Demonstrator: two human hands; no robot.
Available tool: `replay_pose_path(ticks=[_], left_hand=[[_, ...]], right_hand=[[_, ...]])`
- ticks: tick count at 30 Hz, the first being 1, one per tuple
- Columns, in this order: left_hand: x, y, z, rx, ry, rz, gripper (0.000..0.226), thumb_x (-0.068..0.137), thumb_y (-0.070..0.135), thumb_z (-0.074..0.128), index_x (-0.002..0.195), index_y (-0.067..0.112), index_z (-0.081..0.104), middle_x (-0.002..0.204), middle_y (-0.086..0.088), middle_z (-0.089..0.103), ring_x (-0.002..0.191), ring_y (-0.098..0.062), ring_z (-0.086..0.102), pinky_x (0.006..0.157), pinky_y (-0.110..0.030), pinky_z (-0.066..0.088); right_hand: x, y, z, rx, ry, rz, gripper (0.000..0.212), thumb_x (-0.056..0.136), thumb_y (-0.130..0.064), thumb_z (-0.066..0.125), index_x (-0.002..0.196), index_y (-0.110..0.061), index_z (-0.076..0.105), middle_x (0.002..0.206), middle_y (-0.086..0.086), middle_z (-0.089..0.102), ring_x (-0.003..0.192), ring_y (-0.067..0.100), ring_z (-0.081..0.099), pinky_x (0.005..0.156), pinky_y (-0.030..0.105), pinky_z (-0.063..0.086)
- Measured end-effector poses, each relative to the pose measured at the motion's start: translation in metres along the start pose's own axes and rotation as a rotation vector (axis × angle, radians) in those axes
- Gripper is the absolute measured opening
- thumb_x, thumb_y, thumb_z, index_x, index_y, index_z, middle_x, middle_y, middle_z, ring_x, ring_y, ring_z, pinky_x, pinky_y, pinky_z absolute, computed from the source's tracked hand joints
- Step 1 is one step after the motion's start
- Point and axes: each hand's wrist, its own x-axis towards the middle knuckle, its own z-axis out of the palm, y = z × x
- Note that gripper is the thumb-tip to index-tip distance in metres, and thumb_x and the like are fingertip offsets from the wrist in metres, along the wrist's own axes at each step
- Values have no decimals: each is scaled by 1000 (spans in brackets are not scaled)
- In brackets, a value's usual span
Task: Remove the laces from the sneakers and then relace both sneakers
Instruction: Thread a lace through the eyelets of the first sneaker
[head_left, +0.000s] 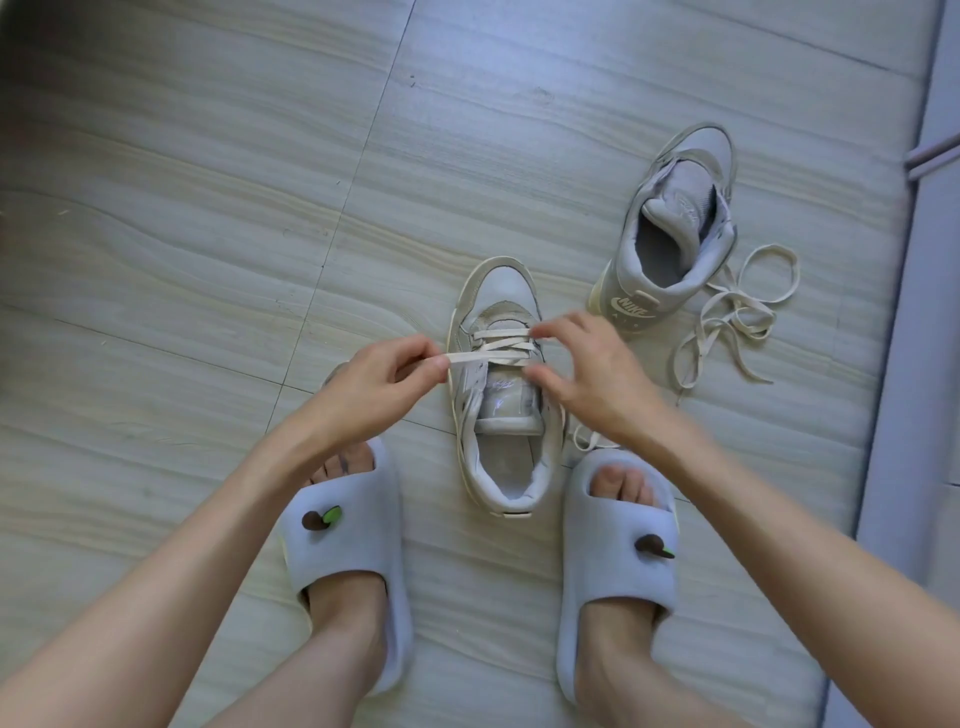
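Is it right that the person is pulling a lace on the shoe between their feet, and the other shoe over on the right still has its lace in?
Not quite. In the head view the other shoe has no lace in it; its loose lace lies on the floor beside it. The rest is right: the left hand pulls a lace on the shoe between the feet.
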Motion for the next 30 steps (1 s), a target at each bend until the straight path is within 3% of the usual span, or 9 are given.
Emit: replay_pose_path(ticks=[2, 6, 11, 17, 20, 22, 25, 27, 30], left_hand=[[-3, 10, 2, -39, -47, 43, 23, 80, 37, 50, 76, 14, 54, 56, 11, 42, 56, -8, 37, 56, -24, 32], [-3, 16, 6, -14, -38, 80, 18, 92, 18, 53, 78, 7, 50, 50, 15, 37, 50, -5, 32, 48, -16, 27], [-4, 11, 8, -26, 23, 79, 15, 91, 9, 52, 77, 13, 48, 56, 11, 36, 53, -7, 31, 54, -24, 28], [-6, 9, 14, 167, 186, 256, 19, 85, 39, 52, 95, 23, 47, 52, 8, 39, 49, -12, 38, 52, -30, 36], [-4, 16, 14, 327, 314, 325, 23, 88, 45, 41, 102, 27, 42, 50, 9, 35, 44, -14, 39, 47, -31, 36], [-2, 21, 15, 425, 380, 380, 24, 92, 40, 33, 103, 23, 46, 49, 9, 36, 43, -26, 44, 43, -31, 37], [-2, 20, 18, 646, 429, 412, 35, 95, 29, 29, 94, 7, 56, 58, -2, 55, 45, -39, 49, 40, -28, 29], [-2, 13, 20, 707, 385, 346, 31, 97, 28, 29, 93, 8, 52, 71, -6, 58, 56, -40, 51, 47, -30, 26], [1, -3, 23, 611, 309, 214, 21, 98, 23, 29, 92, 11, 46, 80, 0, 45, 73, -31, 47, 59, -35, 28]], right_hand=[[7, -14, 9, -88, -15, -88, 41, 84, -34, 66, 121, -17, 58, 120, 4, 54, 117, 22, 44, 96, 36, 34], [17, -35, 24, -220, 17, -180, 25, 93, -25, 49, 113, -14, 60, 113, 3, 58, 111, 25, 48, 84, 38, 34], [12, -50, 22, 265, 201, -115, 17, 93, -9, 43, 97, -6, 59, 80, 11, 64, 77, 31, 58, 71, 40, 43], [8, -56, -6, 395, 289, -181, 19, 90, -2, 46, 97, -6, 63, 69, -13, 53, 67, 24, 59, 66, 32, 44], [7, -54, -16, 512, 316, -118, 26, 88, 1, 44, 91, -19, 61, 63, -15, 49, 59, 27, 51, 59, 34, 41], [7, -54, -20, 579, 329, -69, 31, 87, -3, 43, 84, -29, 58, 60, -12, 49, 56, 33, 44, 53, 39, 37], [9, -43, -24, 714, 365, 53, 29, 89, -6, 46, 77, -29, 60, 60, 4, 48, 54, 28, 37, 51, 44, 33], [11, -30, -26, 798, 402, 149, 25, 91, -9, 47, 75, -23, 61, 55, 3, 42, 52, 22, 35, 50, 39, 31], [18, -11, -29, 1087, 476, 329, 28, 97, -10, 41, 74, -13, 58, 42, -9, 31, 39, 9, 29, 45, 23, 31]])
